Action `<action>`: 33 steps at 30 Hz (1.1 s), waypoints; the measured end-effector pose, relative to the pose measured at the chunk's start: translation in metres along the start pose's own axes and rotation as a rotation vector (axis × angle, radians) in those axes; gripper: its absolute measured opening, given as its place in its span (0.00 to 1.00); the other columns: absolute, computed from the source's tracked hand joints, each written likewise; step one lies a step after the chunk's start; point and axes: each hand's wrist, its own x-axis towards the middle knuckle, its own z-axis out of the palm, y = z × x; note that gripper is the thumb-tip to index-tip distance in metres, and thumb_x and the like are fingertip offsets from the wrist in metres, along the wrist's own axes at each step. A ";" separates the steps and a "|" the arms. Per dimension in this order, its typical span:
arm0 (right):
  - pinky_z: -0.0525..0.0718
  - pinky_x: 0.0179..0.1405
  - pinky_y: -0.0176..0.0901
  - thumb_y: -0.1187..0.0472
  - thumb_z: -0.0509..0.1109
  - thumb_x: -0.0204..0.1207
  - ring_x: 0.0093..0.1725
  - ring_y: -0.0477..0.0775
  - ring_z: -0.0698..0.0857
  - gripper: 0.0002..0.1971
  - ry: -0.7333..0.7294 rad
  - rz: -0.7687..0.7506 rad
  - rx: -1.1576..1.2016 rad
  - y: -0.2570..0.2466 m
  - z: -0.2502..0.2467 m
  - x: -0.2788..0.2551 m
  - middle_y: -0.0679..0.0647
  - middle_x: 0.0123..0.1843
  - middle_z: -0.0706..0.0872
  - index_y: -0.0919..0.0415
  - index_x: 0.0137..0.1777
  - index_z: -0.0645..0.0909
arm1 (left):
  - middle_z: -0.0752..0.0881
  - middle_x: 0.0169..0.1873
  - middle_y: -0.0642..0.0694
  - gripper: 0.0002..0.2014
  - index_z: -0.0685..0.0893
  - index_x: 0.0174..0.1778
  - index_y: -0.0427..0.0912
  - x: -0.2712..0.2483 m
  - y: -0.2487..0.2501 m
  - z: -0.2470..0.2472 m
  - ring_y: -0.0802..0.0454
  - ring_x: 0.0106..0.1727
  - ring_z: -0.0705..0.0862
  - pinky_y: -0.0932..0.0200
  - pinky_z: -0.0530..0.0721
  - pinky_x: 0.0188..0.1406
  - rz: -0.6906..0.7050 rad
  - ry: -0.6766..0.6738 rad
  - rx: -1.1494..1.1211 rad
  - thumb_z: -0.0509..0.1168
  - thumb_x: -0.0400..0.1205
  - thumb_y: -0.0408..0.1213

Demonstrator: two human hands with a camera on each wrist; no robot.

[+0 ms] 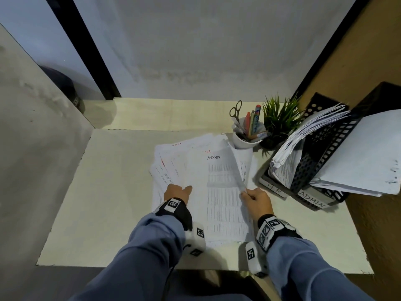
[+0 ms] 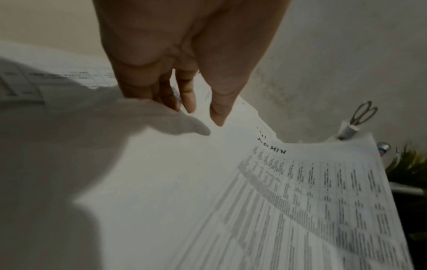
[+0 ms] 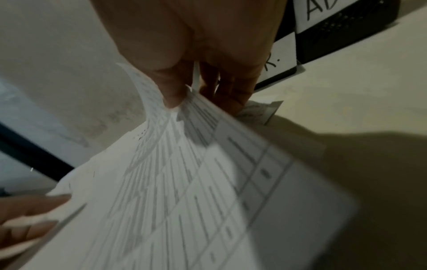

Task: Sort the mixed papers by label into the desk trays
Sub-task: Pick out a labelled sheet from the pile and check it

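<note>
A printed sheet marked ADMIN (image 1: pixel 219 183) tops a fanned pile of mixed papers (image 1: pixel 173 168) in the middle of the desk. My right hand (image 1: pixel 255 199) pinches that sheet's right edge and lifts it; the right wrist view shows the ADMIN sheet (image 3: pixel 184 164) curled between thumb and fingers (image 3: pixel 171 91). My left hand (image 1: pixel 178 191) rests with straight fingers on the pile's left side; in the left wrist view its fingertips (image 2: pixel 217 113) touch the ADMIN sheet (image 2: pixel 254 191). Two black trays stand at right: the HR tray (image 1: pixel 275 187) and the ADMIN tray (image 1: pixel 314 199), both holding papers.
A white cup (image 1: pixel 243 141) with scissors (image 1: pixel 236 111) and pens stands behind the pile, beside a small green plant (image 1: pixel 280 118). Walls close the desk at the back and left, a brown panel (image 1: pixel 368 61) at the right. The desk's left half (image 1: pixel 97 192) is bare.
</note>
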 end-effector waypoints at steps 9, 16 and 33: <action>0.78 0.45 0.41 0.67 0.62 0.80 0.44 0.62 0.84 0.11 0.189 -0.046 -0.094 -0.003 -0.015 -0.002 0.62 0.41 0.87 0.60 0.55 0.85 | 0.85 0.51 0.41 0.13 0.82 0.53 0.38 0.007 0.001 -0.020 0.42 0.49 0.82 0.59 0.76 0.45 0.040 0.182 -0.120 0.73 0.75 0.37; 0.73 0.30 0.38 0.81 0.61 0.68 0.32 0.55 0.75 0.16 0.269 0.177 0.309 0.003 -0.025 0.006 0.57 0.29 0.78 0.61 0.29 0.79 | 0.89 0.51 0.36 0.06 0.88 0.49 0.38 0.013 -0.013 -0.036 0.37 0.49 0.85 0.56 0.80 0.47 0.135 0.264 -0.121 0.68 0.78 0.31; 0.82 0.61 0.61 0.89 0.63 0.58 0.53 0.71 0.86 0.16 -0.069 0.369 0.638 0.004 -0.007 -0.007 0.70 0.49 0.89 0.74 0.40 0.85 | 0.86 0.58 0.37 0.19 0.82 0.61 0.37 0.005 -0.015 -0.038 0.39 0.58 0.84 0.52 0.79 0.58 0.173 0.270 -0.010 0.74 0.74 0.33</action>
